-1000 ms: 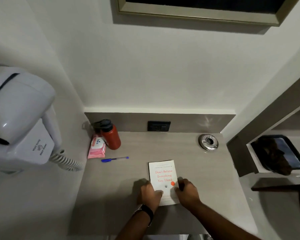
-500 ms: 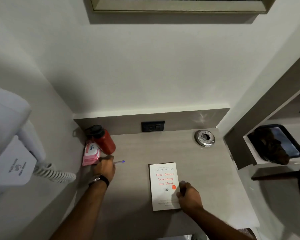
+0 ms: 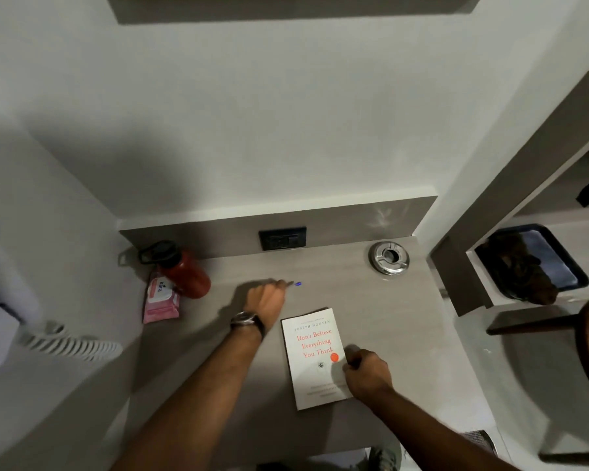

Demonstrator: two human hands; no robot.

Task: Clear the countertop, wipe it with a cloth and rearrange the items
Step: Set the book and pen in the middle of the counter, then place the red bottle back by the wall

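Note:
On the grey countertop (image 3: pixel 371 311) lies a white book (image 3: pixel 311 355) with red title text. My right hand (image 3: pixel 366 372) rests on its right edge, fingers curled against the cover. My left hand (image 3: pixel 265 297), with a watch on the wrist, is closed around a blue pen (image 3: pixel 296 284) whose tip sticks out to the right, just above the counter. A red bottle (image 3: pixel 184 270) with a black lid stands at the back left. A pink wipes pack (image 3: pixel 160 297) lies beside it.
A round metal ashtray (image 3: pixel 389 258) sits at the back right. A black wall socket (image 3: pixel 282 237) is in the backsplash. A white hair dryer with a coiled cord (image 3: pixel 65 341) hangs at the left. A dark tray (image 3: pixel 537 260) sits on a shelf at the right.
My left hand left the book, reached to the pen by the bottle, closed on it and has carried it right toward the middle of the counter. My right hand stays on the book.

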